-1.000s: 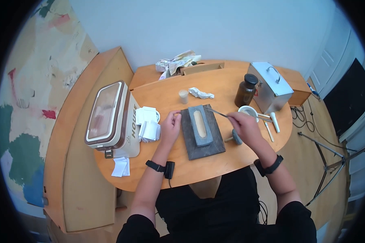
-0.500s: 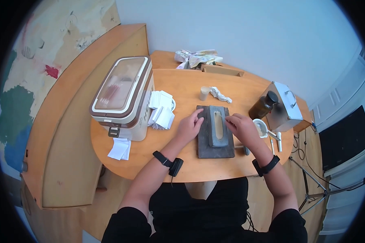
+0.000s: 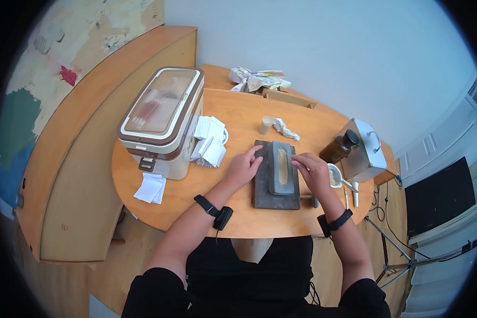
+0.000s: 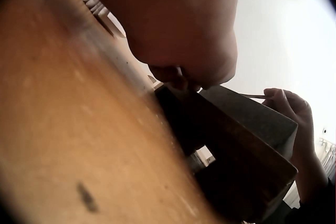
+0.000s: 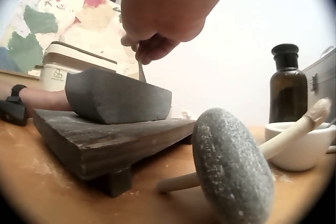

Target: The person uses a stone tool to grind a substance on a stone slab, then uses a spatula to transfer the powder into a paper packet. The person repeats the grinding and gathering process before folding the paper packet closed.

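A grey stone grinding trough (image 3: 282, 186) with pale powder (image 3: 283, 164) in its long hollow sits on a dark footed wooden board (image 3: 262, 199). My right hand (image 3: 314, 170) pinches a thin metal spatula (image 5: 141, 71), its lower end dipping behind the trough's rim in the right wrist view. My left hand (image 3: 242, 168) rests at the board's left edge, index finger toward the far corner and thumb apart from it. Right of the board lies a stone grinding wheel (image 5: 231, 166) with a wooden handle through it, partly under my right forearm in the head view.
Right of the board stand a white mortar (image 3: 333, 180), a brown bottle (image 3: 335, 151) and a metal case (image 3: 367, 161). Beyond the board are a small cup (image 3: 266, 125) and crumpled white tissue (image 3: 287, 130). Folded papers (image 3: 211, 151) and a lidded box (image 3: 167, 116) are on the left.
My right hand has brought the spatula from beyond the trough's far right side down to its right rim. My left hand has shifted onto the board's left edge. The head view has turned.
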Available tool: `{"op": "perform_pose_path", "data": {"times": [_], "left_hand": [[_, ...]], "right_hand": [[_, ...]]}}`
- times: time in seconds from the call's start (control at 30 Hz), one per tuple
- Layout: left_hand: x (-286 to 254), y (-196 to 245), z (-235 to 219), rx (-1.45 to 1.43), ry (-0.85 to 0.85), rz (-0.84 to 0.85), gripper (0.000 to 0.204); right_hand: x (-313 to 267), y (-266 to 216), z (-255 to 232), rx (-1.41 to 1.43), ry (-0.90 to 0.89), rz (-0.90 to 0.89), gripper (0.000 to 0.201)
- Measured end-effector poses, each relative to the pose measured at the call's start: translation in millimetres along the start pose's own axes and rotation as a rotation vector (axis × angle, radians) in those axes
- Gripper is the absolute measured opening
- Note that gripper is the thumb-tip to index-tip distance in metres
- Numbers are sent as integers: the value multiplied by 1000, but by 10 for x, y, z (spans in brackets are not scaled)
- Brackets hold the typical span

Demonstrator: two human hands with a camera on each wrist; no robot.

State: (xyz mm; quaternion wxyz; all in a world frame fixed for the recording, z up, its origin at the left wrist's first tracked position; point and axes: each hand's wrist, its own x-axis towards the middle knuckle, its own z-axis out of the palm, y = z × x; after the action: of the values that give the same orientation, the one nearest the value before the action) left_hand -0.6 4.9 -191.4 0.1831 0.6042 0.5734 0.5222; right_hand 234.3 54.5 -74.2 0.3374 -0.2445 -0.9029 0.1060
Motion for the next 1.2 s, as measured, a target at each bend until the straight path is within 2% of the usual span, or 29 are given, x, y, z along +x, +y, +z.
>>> {"op": "perform_pose_path", "data": {"times": [0.07,0.13,0.3,0.4,0.5,0.63,0.8,0.9,0.97,1.03,1.1,1.2], "left_hand": [[6,24,-6,-15,-22,-24,40],[-16,26,-36,-16,-30,-71,40],[-20,4,-7,-44,-21,-36,40],[-13,25,-5,-28,-25,-43,39],[-20,-1,18,-22,-24,-43,37],[-10,-8,5,-11,6,-3,40],[-23,-1,4,15,-27,-42,37],[-19,18,-36,-7,-34,-61,38],[-27,28,-30,-38,-32,-60,38],[-27,15,-18,-21,-28,-51,38],[-17,13,-9,-2,-29,-36,38],[-19,4,-13,-2,-38,-47,38]], "right_hand": [[26,-3,22,-15,31,-26,15],[16,-29,61,-68,30,-138,14],[-111,-73,15,-49,-94,-174,15],[-21,3,-2,-109,24,-244,16],[0,87,23,-123,13,-305,16],[-42,-18,-110,-86,-100,-322,16],[41,-13,-88,-111,2,-301,13],[12,17,-93,-154,-66,-314,14],[-35,-35,-133,-80,-149,-340,17],[-1,-90,-127,-100,-139,-311,17],[49,-7,-77,-137,-38,-285,16],[42,94,-42,-169,-25,-304,17]]}}
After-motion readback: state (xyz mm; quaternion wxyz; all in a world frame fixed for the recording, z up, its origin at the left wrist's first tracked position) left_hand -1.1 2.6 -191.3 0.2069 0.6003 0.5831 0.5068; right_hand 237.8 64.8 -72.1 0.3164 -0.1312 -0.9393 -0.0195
